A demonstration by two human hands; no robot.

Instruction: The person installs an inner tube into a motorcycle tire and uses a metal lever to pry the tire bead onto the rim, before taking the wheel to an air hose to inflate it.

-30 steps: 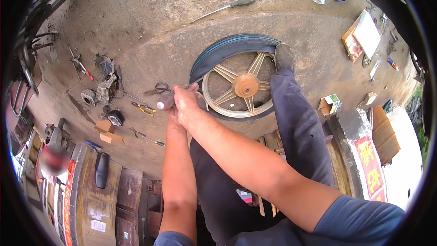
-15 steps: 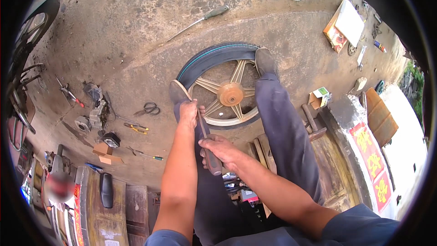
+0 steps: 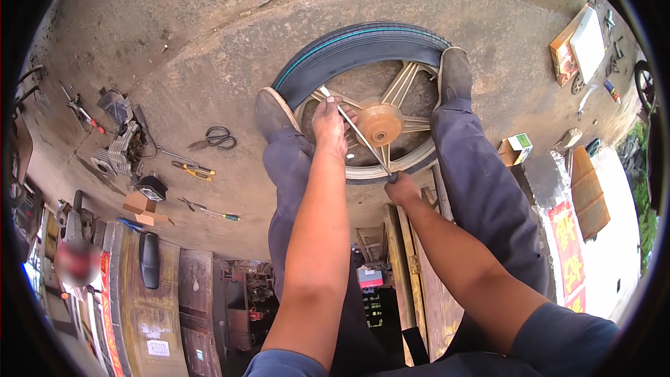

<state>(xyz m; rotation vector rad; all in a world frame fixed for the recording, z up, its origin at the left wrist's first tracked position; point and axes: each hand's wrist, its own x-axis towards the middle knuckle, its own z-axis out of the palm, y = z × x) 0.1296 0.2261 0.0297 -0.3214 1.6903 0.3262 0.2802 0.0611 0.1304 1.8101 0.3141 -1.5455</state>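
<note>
One black-tyred, gold-spoked wheel

wheel between shoes | scissors left | box right

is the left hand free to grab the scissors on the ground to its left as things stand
Probably not right away. The left hand is closed around the upper part of the long metal rod over the wheel. The scissors lie apart on bare concrete beyond the left shoe, with nothing on top of them.
</note>
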